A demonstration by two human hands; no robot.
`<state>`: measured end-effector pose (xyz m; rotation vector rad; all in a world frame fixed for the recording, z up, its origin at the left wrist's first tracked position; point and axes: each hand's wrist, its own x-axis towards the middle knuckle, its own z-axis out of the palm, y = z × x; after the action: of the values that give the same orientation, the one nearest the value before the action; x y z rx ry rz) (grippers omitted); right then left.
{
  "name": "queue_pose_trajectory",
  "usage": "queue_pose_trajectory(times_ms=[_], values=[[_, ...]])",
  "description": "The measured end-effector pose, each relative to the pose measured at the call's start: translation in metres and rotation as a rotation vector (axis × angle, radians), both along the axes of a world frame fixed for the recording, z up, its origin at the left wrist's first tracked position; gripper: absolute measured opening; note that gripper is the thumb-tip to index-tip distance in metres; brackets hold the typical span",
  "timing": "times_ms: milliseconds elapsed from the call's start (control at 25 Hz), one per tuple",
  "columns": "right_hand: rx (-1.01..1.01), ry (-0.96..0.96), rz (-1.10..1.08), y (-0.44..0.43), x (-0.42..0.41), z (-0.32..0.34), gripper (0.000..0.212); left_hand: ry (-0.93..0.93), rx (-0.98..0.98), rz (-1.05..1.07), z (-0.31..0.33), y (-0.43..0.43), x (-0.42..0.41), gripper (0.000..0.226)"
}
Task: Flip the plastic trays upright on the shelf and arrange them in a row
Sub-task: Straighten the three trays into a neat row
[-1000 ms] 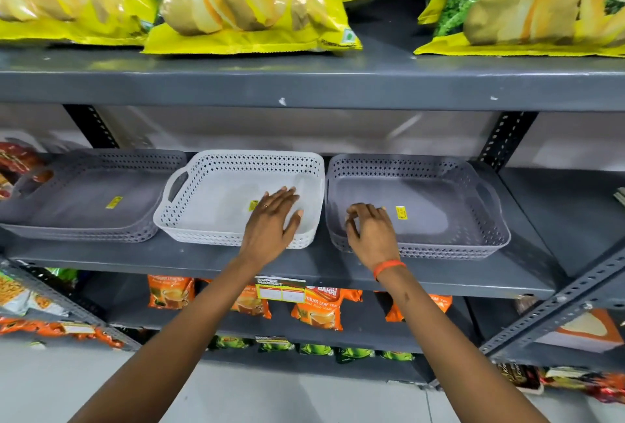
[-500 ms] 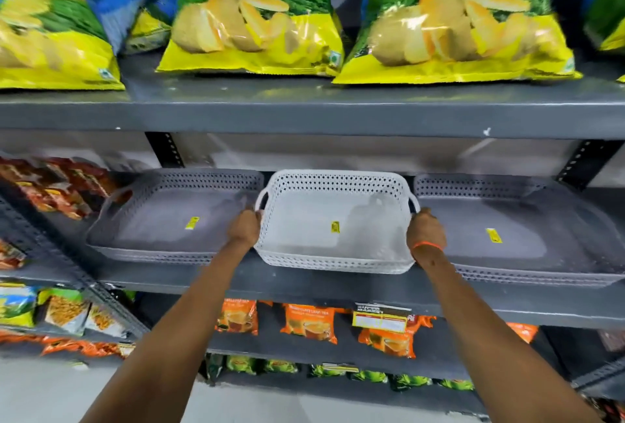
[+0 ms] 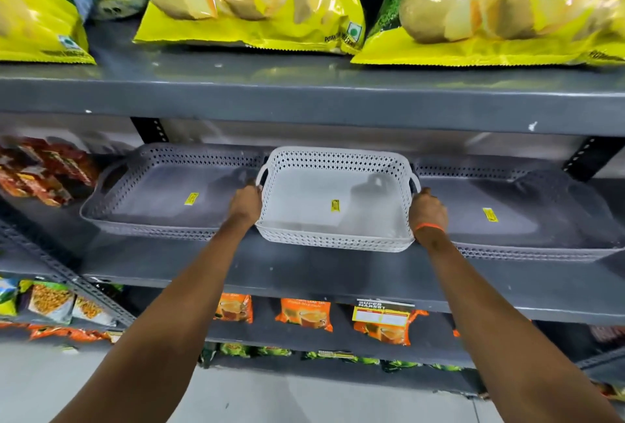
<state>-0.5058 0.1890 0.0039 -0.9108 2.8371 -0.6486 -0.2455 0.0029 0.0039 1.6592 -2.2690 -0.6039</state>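
three upright perforated trays side by side on shelf

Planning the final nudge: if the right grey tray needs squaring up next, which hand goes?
Right. The right hand sits between the white tray and the right grey tray; the left hand would need to cross over.

I see three trays in a row on the shelf: left tray, middle tray, right tray, my hands flanking the middle one.

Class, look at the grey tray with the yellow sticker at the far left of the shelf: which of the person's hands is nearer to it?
Left. The left hand grips the white tray at the side facing the left grey tray; the right hand holds the white tray's opposite side.
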Motion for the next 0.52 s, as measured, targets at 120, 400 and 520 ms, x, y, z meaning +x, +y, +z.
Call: queue_pose_trajectory(times_ms=[120,400,520], values=[[-0.008,-0.029,-0.019,0.007,0.005,-0.001,0.027,0.009,-0.034,0.015,-0.003,0.007,0.003,0.035],[0.025,-0.015,-0.002,0.04,0.02,-0.008,0.029,0.017,-0.114,-0.017,-0.012,0.043,0.028,0.029],[0.034,0.006,0.001,0.048,0.025,-0.009,0.031,-0.003,-0.112,-0.031,-0.01,0.051,0.033,0.032]])
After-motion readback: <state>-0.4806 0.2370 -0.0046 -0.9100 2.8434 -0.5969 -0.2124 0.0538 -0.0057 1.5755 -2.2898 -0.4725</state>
